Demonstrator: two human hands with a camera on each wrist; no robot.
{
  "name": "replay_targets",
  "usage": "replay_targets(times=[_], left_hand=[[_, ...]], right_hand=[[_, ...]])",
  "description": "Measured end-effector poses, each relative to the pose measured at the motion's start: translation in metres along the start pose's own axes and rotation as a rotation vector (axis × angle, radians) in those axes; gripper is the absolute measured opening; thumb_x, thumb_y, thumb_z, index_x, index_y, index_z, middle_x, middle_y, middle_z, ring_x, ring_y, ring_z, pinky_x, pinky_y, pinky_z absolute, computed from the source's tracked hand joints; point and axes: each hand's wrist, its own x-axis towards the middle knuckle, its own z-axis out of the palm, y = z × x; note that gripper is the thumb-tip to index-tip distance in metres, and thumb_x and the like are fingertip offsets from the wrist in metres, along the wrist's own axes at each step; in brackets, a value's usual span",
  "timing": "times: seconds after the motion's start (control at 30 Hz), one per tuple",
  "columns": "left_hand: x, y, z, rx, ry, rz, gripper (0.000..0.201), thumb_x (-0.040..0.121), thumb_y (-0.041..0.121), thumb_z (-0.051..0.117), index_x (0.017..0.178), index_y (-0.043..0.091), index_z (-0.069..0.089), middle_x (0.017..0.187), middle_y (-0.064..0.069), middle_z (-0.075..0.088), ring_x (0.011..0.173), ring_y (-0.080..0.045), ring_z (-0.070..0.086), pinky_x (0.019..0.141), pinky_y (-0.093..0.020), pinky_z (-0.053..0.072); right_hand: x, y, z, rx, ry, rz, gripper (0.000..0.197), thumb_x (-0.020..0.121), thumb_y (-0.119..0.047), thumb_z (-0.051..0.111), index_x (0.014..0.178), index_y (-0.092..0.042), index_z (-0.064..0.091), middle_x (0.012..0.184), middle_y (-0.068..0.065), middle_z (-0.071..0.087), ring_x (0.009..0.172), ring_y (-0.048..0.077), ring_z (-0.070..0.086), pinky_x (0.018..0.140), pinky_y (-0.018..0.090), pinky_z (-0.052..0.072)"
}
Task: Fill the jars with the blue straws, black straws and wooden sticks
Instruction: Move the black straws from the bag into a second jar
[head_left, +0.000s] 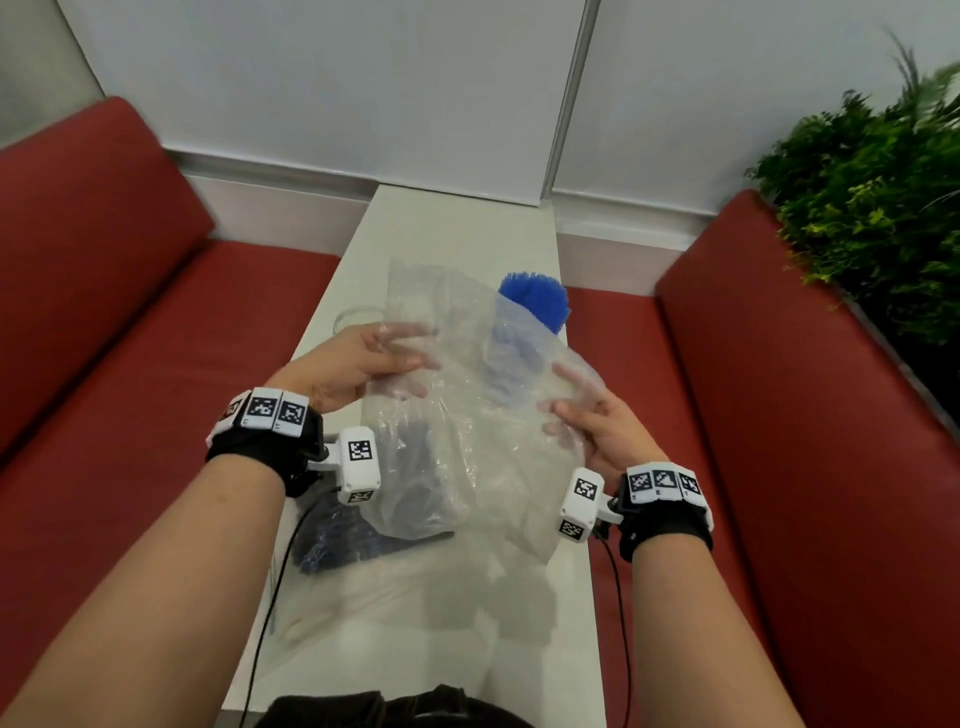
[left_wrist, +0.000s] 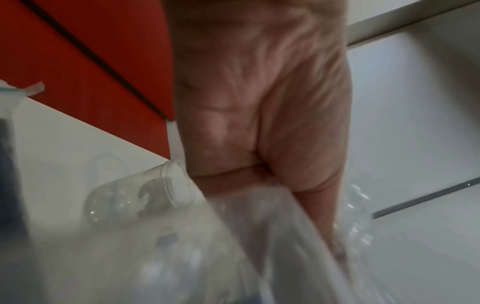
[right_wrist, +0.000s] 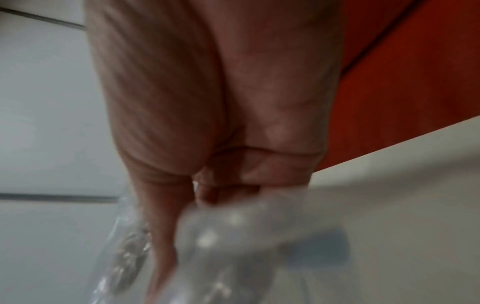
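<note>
a bundle of black straws (head_left: 358, 535) lies nearest on the white table (head_left: 457, 228). above it the left hand (head_left: 358, 364) and right hand (head_left: 597, 421) each grip an edge of a clear plastic bag (head_left: 467, 415). blue straws (head_left: 535, 301) poke out its far end. a glass jar (left_wrist: 140, 197) lies on its side beyond the left hand.

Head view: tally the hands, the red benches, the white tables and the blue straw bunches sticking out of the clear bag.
hands: 2, left hand and right hand, both holding the clear bag
red benches: 2
white tables: 1
blue straw bunches: 1
total: 6
</note>
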Motion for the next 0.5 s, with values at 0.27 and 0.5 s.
replay_targets(times=[0.27, 0.5], left_hand=[[-0.003, 0.012, -0.007, 0.023, 0.156, 0.121, 0.045, 0.090, -0.020, 0.040, 0.090, 0.004, 0.078, 0.110, -0.009, 0.073, 0.091, -0.028, 0.073, 0.069, -0.029, 0.061], [-0.003, 0.038, 0.004, 0.547, 0.187, 0.209, 0.042, 0.054, -0.022, 0.032, 0.044, 0.010, 0.057, 0.094, 0.000, 0.076, 0.103, -0.013, 0.067, 0.090, -0.024, 0.046]], right_hand=[[-0.004, -0.002, -0.011, -0.141, 0.234, -0.035, 0.019, 0.085, 0.012, 0.063, 0.087, 0.000, 0.078, 0.095, 0.021, 0.076, 0.084, 0.032, 0.073, 0.076, 0.040, 0.061], [-0.007, -0.014, -0.022, -0.397, 0.672, -0.327, 0.052, 0.082, 0.019, 0.045, 0.062, -0.019, 0.073, 0.085, -0.009, 0.077, 0.076, 0.009, 0.065, 0.064, 0.023, 0.048]])
